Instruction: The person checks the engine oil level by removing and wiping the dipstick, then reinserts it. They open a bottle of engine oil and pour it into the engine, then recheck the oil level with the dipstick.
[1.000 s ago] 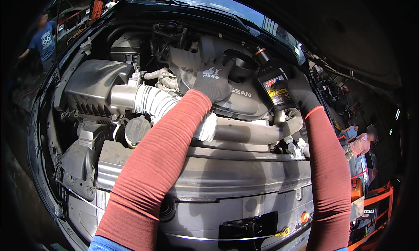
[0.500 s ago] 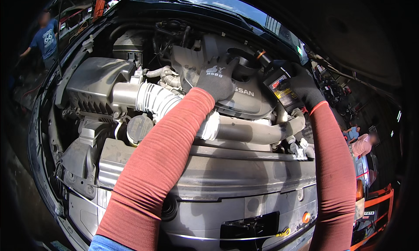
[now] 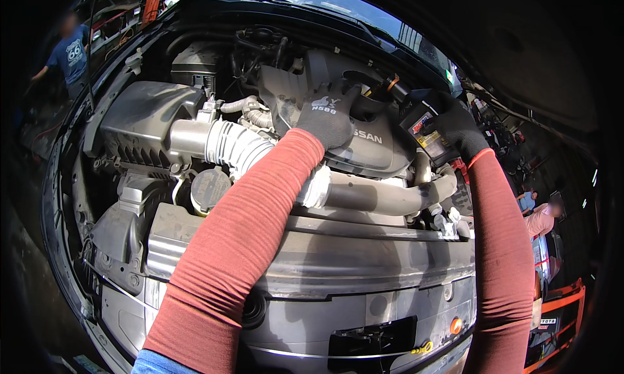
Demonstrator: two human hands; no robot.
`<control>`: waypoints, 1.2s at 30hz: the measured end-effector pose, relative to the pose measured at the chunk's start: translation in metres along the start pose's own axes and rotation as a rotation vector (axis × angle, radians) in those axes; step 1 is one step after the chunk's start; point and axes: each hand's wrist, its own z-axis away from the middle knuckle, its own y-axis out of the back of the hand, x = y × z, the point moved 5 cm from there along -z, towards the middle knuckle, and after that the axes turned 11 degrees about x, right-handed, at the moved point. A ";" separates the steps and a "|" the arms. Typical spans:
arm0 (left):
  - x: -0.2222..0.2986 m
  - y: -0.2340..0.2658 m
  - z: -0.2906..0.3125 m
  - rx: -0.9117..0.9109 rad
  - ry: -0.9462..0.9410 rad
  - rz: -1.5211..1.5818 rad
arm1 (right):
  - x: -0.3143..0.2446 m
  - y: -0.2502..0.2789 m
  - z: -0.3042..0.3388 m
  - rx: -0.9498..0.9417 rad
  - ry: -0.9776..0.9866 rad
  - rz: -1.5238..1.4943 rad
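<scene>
My left hand (image 3: 330,117), in a black work glove, grips the side of a black funnel (image 3: 370,106) above the engine cover (image 3: 370,154). Fingers and thumb lie around the funnel; its lower end is hidden. My right hand (image 3: 458,127), gloved too, is closed around a black oil bottle (image 3: 426,130) with a coloured label. The bottle tilts with its neck (image 3: 398,87) toward the left, at the funnel's opening. An amber streak of oil (image 3: 377,90) shows between the bottle's mouth and the funnel.
The air filter box (image 3: 153,114) and a pale ribbed intake hose (image 3: 237,146) lie at left. A dark pipe (image 3: 370,193) crosses in front. A round reservoir cap (image 3: 211,189) sits below the hose. Behind are the windshield (image 3: 325,7) and a person (image 3: 68,52) at far left.
The amber streak at the bottle's mouth shows now and was not clear before. The bottle and my right hand have shifted slightly right in view; my left hand keeps its hold.
</scene>
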 end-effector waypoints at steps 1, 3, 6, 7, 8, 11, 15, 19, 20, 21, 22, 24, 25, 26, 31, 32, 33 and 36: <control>0.000 0.000 0.000 -0.007 0.000 -0.010 | -0.001 0.000 0.000 -0.007 -0.004 -0.005; 0.000 0.000 0.000 -0.022 0.004 -0.022 | -0.002 0.001 0.001 -0.006 -0.009 -0.017; 0.001 0.001 0.000 -0.030 0.014 -0.017 | -0.005 0.002 0.003 0.008 -0.013 -0.021; 0.002 0.002 0.001 -0.023 0.017 -0.008 | -0.005 0.002 0.004 0.001 -0.014 -0.011; 0.002 0.002 0.001 -0.021 0.018 -0.005 | -0.006 0.003 0.005 -0.005 -0.015 -0.002; 0.002 0.002 0.001 -0.022 0.010 0.003 | -0.007 0.006 0.007 0.013 -0.028 0.003; 0.001 0.001 0.000 -0.020 0.013 0.016 | -0.010 0.009 0.008 0.000 -0.024 0.010; 0.001 0.001 0.000 -0.017 0.009 0.012 | -0.012 0.011 0.007 0.007 -0.024 0.006; 0.001 0.001 0.000 -0.027 0.011 0.005 | -0.012 0.011 0.007 0.008 -0.019 0.008; 0.002 0.002 0.000 -0.019 0.012 0.015 | -0.012 0.010 0.007 0.005 -0.020 0.003; 0.002 0.002 0.000 -0.019 0.015 0.024 | -0.012 0.010 0.007 -0.001 -0.015 0.001; 0.001 0.002 0.000 -0.024 0.021 0.016 | -0.012 0.008 0.006 -0.001 -0.004 0.010; 0.001 0.001 0.000 -0.029 0.024 -0.002 | -0.012 0.008 0.005 0.003 0.002 0.022; 0.001 0.000 0.000 -0.039 0.027 -0.017 | -0.012 0.007 0.004 0.008 0.008 0.034; 0.000 -0.001 0.000 -0.002 0.002 -0.003 | -0.011 0.005 0.004 0.008 0.008 0.035; 0.000 -0.001 0.000 -0.013 0.005 -0.004 | -0.011 0.005 0.004 0.008 0.008 0.046; 0.000 -0.001 0.000 0.000 -0.002 -0.008 | -0.012 0.005 0.005 0.012 0.012 0.035; 0.001 0.000 0.000 -0.009 0.002 -0.004 | -0.013 0.006 0.007 0.018 0.011 -0.033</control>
